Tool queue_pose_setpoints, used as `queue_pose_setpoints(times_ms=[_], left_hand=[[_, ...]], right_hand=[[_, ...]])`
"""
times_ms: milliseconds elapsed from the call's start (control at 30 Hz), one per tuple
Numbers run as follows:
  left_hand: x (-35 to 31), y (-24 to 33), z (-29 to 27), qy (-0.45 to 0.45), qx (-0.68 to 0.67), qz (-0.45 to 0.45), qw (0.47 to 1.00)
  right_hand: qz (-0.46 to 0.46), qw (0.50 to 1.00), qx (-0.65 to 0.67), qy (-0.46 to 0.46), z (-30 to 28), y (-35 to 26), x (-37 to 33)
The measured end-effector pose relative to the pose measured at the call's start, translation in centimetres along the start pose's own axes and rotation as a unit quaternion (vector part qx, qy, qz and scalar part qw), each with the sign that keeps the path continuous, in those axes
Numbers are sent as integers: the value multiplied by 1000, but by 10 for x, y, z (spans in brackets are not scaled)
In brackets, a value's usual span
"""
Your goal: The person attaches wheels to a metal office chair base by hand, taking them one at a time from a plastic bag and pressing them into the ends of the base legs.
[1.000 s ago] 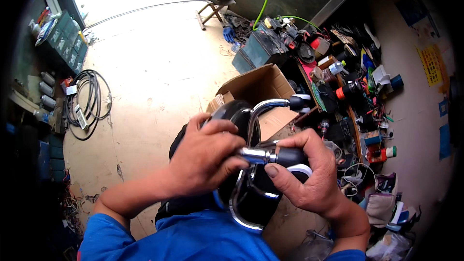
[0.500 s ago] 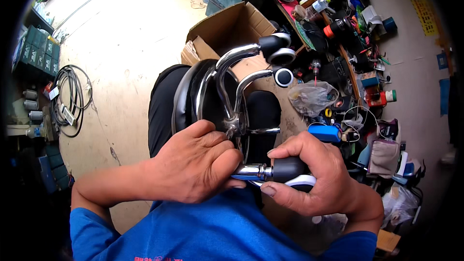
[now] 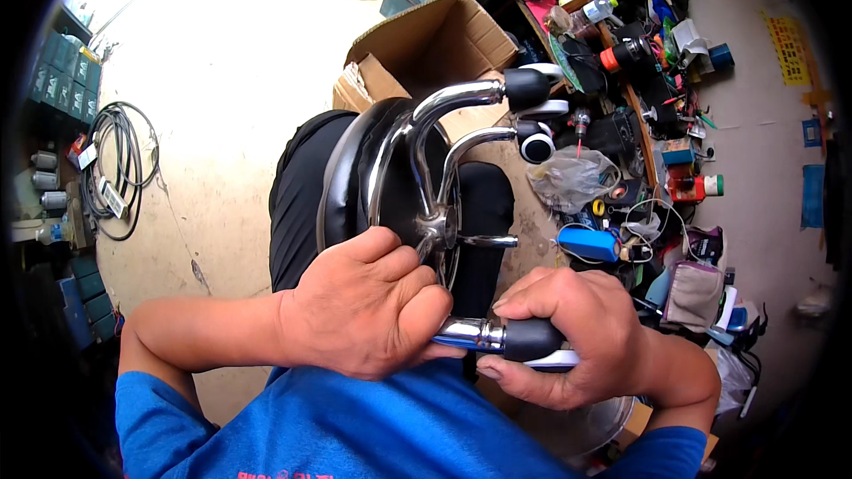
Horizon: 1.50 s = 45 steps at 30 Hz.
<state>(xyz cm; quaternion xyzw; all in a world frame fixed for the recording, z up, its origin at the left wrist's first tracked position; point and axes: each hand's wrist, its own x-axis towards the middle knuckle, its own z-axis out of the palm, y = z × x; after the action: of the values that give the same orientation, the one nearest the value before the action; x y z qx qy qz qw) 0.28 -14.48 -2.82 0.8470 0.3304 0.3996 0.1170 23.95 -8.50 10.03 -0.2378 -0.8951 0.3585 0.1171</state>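
Note:
A round stool with a black padded seat (image 3: 344, 182) and a chrome leg frame (image 3: 383, 155) lies tilted across my lap, its underside facing me. My left hand (image 3: 373, 302) is wrapped round one chrome leg near its end. In my right hand (image 3: 572, 333) is a black-and-white caster wheel (image 3: 532, 338), gripped between thumb and fingers at that leg's tip. The caster lines up with the tube, a short metal collar showing between them. Several other casters (image 3: 536, 144) sit on the far legs. A further short leg (image 3: 484, 240) points right with a bare end.
An open cardboard box (image 3: 426, 53) stands beyond the stool. Tools and clutter, with a plastic bag (image 3: 572, 177) and a blue block-shaped object (image 3: 589, 244), crowd the right side. A coiled black cable (image 3: 115, 173) lies on the left floor, near stacked green boxes (image 3: 67, 80).
The caster in my right hand sits closer to the leg's end, with less stem showing. The far casters have shifted slightly to the right in view. Both hands keep their holds.

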Motion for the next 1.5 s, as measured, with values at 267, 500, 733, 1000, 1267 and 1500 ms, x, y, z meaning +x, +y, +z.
queue_pose_setpoints(times_ms=[267,500,733,1000,1267,1500], left_hand=[[10,-4,-7,-35,-4,8,999],[7,-6,-5,-17,-13,3,1000],[10,-7,-3,-12,3,24,1000],[15,-5,-5,16,-9,26,999],[19,3,-9,-3,7,5,1000],[28,3,-9,-18,0,8,1000]], right_hand=[[7,1000,-7,-7,-7,0,3],[-19,999,-33,-6,-2,5,7],[-18,1000,-18,-9,1,5,8],[6,999,28,20,0,1,-4],[50,995,83,19,-11,5,-33],[76,995,65,28,-13,12,-36]])
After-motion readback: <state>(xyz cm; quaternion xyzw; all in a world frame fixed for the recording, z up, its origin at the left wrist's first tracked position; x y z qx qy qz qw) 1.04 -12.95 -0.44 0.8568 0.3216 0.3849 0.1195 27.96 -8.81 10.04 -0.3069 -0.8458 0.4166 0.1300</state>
